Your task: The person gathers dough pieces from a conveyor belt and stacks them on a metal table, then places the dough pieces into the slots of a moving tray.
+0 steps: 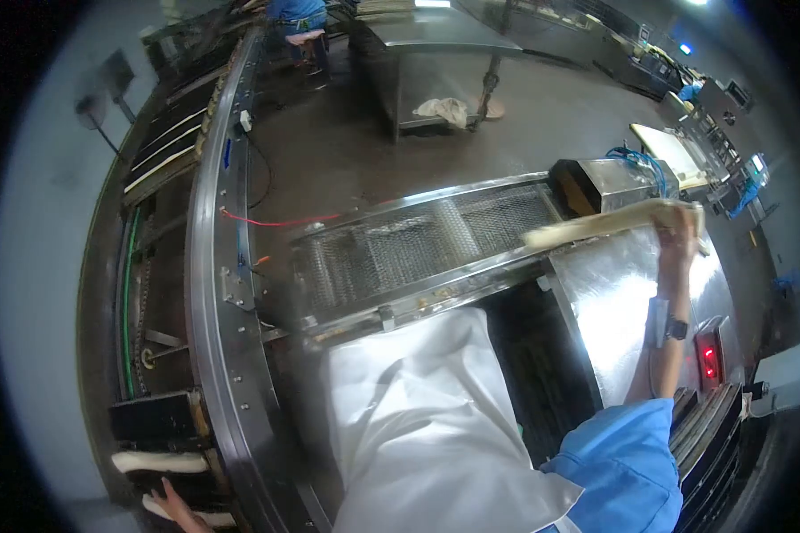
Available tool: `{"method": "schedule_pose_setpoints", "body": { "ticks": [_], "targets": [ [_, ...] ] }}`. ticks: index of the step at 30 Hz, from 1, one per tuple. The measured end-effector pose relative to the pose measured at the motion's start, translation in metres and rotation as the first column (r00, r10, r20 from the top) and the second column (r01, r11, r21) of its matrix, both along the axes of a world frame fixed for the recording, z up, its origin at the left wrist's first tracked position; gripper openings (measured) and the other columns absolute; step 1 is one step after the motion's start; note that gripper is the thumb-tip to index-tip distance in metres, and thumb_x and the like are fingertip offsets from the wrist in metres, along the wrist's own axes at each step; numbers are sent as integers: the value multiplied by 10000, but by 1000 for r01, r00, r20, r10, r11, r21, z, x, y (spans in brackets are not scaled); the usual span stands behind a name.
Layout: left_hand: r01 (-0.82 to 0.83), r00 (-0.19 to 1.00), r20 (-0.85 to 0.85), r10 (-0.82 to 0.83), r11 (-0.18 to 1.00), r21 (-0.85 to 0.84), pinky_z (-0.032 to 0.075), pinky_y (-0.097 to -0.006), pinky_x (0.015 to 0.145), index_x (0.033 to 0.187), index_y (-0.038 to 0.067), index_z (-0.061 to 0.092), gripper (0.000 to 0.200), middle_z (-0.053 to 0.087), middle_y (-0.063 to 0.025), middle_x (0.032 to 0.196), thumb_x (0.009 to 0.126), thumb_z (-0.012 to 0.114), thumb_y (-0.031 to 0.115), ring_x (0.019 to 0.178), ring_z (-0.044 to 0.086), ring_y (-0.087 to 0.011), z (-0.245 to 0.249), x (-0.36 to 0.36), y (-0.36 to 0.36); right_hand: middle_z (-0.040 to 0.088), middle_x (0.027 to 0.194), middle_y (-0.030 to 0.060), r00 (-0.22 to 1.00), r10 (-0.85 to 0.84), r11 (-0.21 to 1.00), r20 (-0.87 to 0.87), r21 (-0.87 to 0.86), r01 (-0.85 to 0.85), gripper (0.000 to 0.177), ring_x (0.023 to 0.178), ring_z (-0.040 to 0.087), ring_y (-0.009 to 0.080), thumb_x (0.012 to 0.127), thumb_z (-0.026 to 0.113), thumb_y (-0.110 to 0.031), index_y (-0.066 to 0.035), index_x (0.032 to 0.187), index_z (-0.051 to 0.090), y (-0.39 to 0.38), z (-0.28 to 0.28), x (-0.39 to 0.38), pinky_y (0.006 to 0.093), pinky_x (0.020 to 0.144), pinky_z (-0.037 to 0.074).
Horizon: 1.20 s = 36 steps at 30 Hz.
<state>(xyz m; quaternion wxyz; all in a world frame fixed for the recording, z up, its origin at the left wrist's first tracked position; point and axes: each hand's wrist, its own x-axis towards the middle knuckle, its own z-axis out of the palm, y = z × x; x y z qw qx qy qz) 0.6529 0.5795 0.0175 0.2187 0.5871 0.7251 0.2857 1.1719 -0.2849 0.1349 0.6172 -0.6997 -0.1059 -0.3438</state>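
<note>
My right hand [677,229] is raised at the right, its fingers wrapped around one end of a long pale dough strip [596,228]. The strip points left, over the edge of the mesh conveyor, and looks slightly blurred. A dark watch sits on that wrist. At the lower left, my left hand [176,510] reaches over a dark tray [156,422] section with its fingers apart. Two pale dough strips lie there: one dough strip [160,462] just beyond my fingertips, the other partly hidden under the hand.
A mesh conveyor [418,238] crosses in front of me, meeting a long metal rail [206,266] at left. More pale strips [164,142] lie farther up that line. A shiny metal cover [622,302] and a red display [709,355] are at right. Another person [298,18] stands far back beside a steel table [444,31].
</note>
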Motion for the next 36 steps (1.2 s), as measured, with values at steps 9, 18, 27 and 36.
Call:
{"method": "schedule_pose_setpoints", "body": {
  "ticks": [9,18,27,36],
  "targets": [
    [156,983,-121,-138,976,154,423,-414,1023,1502,33,313,830,437,-192,1448,853,758,295,1216,507,-311,11,1,-30,479,1447,177,986,-126,989,-108,-94,116,596,1321,475,281,877,665,-51,-35,1433,449,14,30,43,405,1092,415],
    [251,965,-122,-233,954,166,420,-415,1025,1497,27,318,827,437,-189,1447,851,762,293,1218,505,-312,23,32,-49,686,1166,160,766,-22,859,-642,-404,-314,415,1061,658,215,794,672,-16,27,1206,641,112,-100,68,324,918,520],
    [408,912,-93,-399,906,113,417,-415,1026,1491,21,323,825,438,-186,1447,850,765,292,1219,502,-312,10,108,-65,597,1161,226,859,-279,529,-430,-815,-236,454,1110,573,408,731,603,-35,-66,1184,611,158,-146,88,449,956,486],
    [478,878,-69,-474,874,82,415,-415,1028,1485,14,328,823,438,-183,1446,848,768,291,1220,500,-313,12,147,-71,600,1167,95,855,-386,299,-345,-924,-237,323,1200,519,313,813,622,-105,-130,1135,630,182,-151,104,576,938,437]
  ]
}}
